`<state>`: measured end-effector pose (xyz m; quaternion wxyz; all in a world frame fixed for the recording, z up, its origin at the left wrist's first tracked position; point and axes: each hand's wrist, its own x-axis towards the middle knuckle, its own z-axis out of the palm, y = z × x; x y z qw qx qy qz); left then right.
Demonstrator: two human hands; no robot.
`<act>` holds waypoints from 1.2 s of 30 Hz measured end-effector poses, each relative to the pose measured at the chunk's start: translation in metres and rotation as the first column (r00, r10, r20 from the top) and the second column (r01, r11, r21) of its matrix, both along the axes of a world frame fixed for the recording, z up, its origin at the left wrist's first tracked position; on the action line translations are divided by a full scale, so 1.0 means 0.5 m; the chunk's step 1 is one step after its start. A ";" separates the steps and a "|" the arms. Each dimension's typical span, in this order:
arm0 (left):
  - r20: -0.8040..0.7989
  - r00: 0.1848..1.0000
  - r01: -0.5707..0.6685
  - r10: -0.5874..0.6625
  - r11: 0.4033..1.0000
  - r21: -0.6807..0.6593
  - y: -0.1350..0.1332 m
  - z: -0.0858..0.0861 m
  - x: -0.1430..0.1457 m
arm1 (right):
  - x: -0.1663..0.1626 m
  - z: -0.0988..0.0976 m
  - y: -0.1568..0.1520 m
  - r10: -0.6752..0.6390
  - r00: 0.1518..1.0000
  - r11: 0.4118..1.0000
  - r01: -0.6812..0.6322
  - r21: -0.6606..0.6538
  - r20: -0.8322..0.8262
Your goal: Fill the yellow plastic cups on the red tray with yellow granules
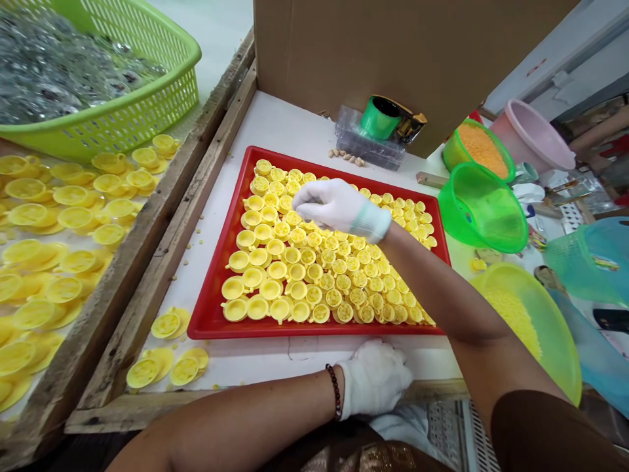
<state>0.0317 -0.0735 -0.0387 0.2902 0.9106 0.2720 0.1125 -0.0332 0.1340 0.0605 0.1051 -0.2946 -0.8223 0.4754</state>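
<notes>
Right hand (339,208) pinched, contents unclear, over yellow cups (314,262) in the red tray (211,314); left hand (376,377) clenched empty, bracing on the bench (275,124).

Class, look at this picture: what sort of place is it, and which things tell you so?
Probably a small workshop for hand assembly: a red tray packed with yellow cups, a gloved right hand over them, and a green basket of clear parts.

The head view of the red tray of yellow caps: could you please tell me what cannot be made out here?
- Whether the right hand pinches a cap: its curled gloved fingers hide the tips.
- The caps beneath that hand and forearm, in the red tray: covered.
- What the left hand holds: fist closed at the table edge.
- The green basket contents: shiny, blurred, cut off by the top edge.
</notes>
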 end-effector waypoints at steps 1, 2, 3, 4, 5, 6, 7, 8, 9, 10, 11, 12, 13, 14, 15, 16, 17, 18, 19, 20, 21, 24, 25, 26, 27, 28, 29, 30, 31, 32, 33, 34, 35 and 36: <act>0.003 1.000 -0.003 0.003 1.000 0.002 -0.001 -0.001 0.001 | 0.019 0.005 -0.011 -0.031 0.999 0.995 0.029 -0.091 -0.022; 0.001 1.000 -0.005 0.005 1.000 0.004 -0.001 -0.002 0.001 | 0.036 0.005 -0.026 -0.051 0.998 0.985 0.046 -0.165 -0.030; -0.007 1.000 -0.007 0.007 1.000 0.004 -0.002 -0.002 0.002 | 0.052 0.002 -0.043 -0.060 0.998 0.975 0.053 -0.217 -0.026; -0.018 1.000 -0.007 0.008 1.000 0.003 -0.002 -0.002 0.002 | 0.064 -0.006 -0.061 -0.058 0.998 0.968 0.053 -0.244 -0.013; -0.028 1.000 -0.008 0.008 1.000 0.002 -0.002 -0.001 0.003 | 0.074 -0.017 -0.080 -0.046 0.999 0.969 0.046 -0.244 0.005; -0.036 0.999 -0.009 0.009 1.000 0.002 -0.003 -0.001 0.003 | 0.081 -0.029 -0.097 -0.021 0.999 0.976 0.027 -0.215 0.028; -0.042 0.999 -0.012 0.012 1.000 0.001 -0.003 -0.002 0.003 | 0.086 -0.041 -0.113 0.015 0.998 0.987 -0.006 -0.158 0.055; -0.045 0.999 -0.016 0.015 1.000 -0.002 -0.003 -0.002 0.003 | 0.090 -0.051 -0.125 0.055 0.995 0.995 -0.048 -0.084 0.082; -0.045 0.999 -0.019 0.018 1.000 -0.007 -0.004 -0.004 0.003 | 0.094 -0.056 -0.135 0.089 0.991 0.996 -0.088 -0.008 0.098; -0.042 0.999 -0.021 0.021 1.000 -0.013 -0.005 -0.005 0.003 | 0.101 -0.056 -0.141 0.112 0.989 0.992 -0.118 0.053 0.097; -0.041 0.999 -0.026 0.025 1.000 -0.016 -0.005 -0.007 0.002 | 0.111 -0.049 -0.143 0.119 0.990 0.989 -0.126 0.082 0.080; -0.035 0.999 -0.028 0.028 0.999 -0.015 -0.006 -0.008 0.002 | 0.127 -0.037 -0.144 0.106 0.993 0.991 -0.110 0.074 0.054; -0.025 0.999 -0.030 0.029 1.000 -0.010 -0.006 -0.009 0.002 | 0.149 -0.019 -0.142 0.064 0.998 0.997 -0.065 0.043 0.025; -0.014 0.999 -0.029 0.029 1.000 -0.001 -0.006 -0.010 0.001 | 0.179 0.002 -0.140 -0.005 1.000 1.000 0.005 0.012 0.003; -0.007 1.000 -0.025 0.025 1.000 0.006 -0.005 -0.009 0.000 | 0.217 0.025 -0.137 -0.105 0.994 0.994 0.105 -0.004 -0.003; -0.006 1.000 -0.022 0.022 1.000 0.007 -0.005 -0.009 0.000 | 0.263 0.047 -0.136 -0.234 0.972 0.972 0.234 0.014 -0.001; -0.010 1.000 -0.018 0.018 1.000 0.003 -0.003 -0.008 -0.001 | 0.317 0.067 -0.136 -0.384 0.923 0.921 0.383 0.071 0.002; -0.016 1.000 -0.014 0.014 1.000 -0.001 -0.002 -0.007 -0.002 | 0.378 0.083 -0.139 -0.541 0.841 0.832 0.534 0.149 0.006; -0.023 1.000 -0.012 0.012 1.000 -0.002 -0.001 -0.007 -0.002 | 0.444 0.093 -0.145 -0.678 0.735 0.716 0.659 0.231 0.007; -0.028 1.000 -0.010 0.010 1.000 0.002 0.001 -0.007 -0.002 | 0.515 0.096 -0.155 -0.784 0.619 0.604 0.742 0.291 0.047; -0.032 0.999 -0.005 0.005 1.000 0.008 0.002 -0.008 -0.001 | 0.586 0.092 -0.169 -0.849 0.514 0.523 0.784 0.334 0.122; -0.017 0.998 0.055 -0.054 0.998 0.028 -0.002 -0.003 0.003 | 0.770 0.039 -0.224 -0.747 0.376 0.629 0.667 0.399 0.549; -0.003 0.996 0.085 -0.085 0.996 0.035 -0.005 0.003 0.004 | 0.812 0.012 -0.242 -0.686 0.351 0.680 0.620 0.390 0.637; 0.017 0.994 0.110 -0.111 0.993 0.044 -0.008 0.012 0.002 | 0.842 -0.016 -0.258 -0.617 0.378 0.738 0.582 0.340 0.691; 0.044 0.991 0.124 -0.126 0.991 0.052 -0.011 0.023 -0.003 | 0.860 -0.044 -0.270 -0.568 0.423 0.782 0.545 0.303 0.706; 0.073 0.990 0.115 -0.120 0.992 0.060 -0.010 0.038 -0.013 | 0.868 -0.069 -0.277 -0.539 0.475 0.812 0.512 0.280 0.695; 0.100 0.992 0.075 -0.082 0.995 0.070 -0.006 0.056 -0.029 | 0.868 -0.090 -0.280 -0.528 0.523 0.830 0.483 0.278 0.669; 0.121 0.992 0.012 -0.022 0.997 0.080 0.003 0.074 -0.053 | 0.864 -0.108 -0.278 -0.537 0.547 0.834 0.458 0.308 0.642; 0.139 0.988 -0.088 0.073 0.991 0.101 0.020 0.094 -0.083 | 0.858 -0.122 -0.272 -0.557 0.542 0.827 0.436 0.356 0.630; 0.130 0.972 -0.214 0.197 0.967 0.136 0.042 0.112 -0.120 | 0.853 -0.134 -0.265 -0.583 0.515 0.811 0.416 0.411 0.628; 0.102 0.945 -0.325 0.312 0.930 0.173 0.071 0.129 -0.162 | 0.848 -0.145 -0.257 -0.601 0.486 0.799 0.395 0.453 0.635; 0.098 0.881 -0.474 0.464 0.856 0.206 0.105 0.143 -0.205 | 0.846 -0.154 -0.250 -0.608 0.468 0.794 0.375 0.479 0.642; 0.085 0.801 -0.594 0.593 0.769 0.238 0.142 0.154 -0.247 | 0.845 -0.162 -0.244 -0.607 0.465 0.795 0.361 0.488 0.645; 0.075 0.732 -0.669 0.677 0.694 0.265 0.179 0.162 -0.286 | 0.846 -0.169 -0.240 -0.610 0.465 0.792 0.368 0.486 0.641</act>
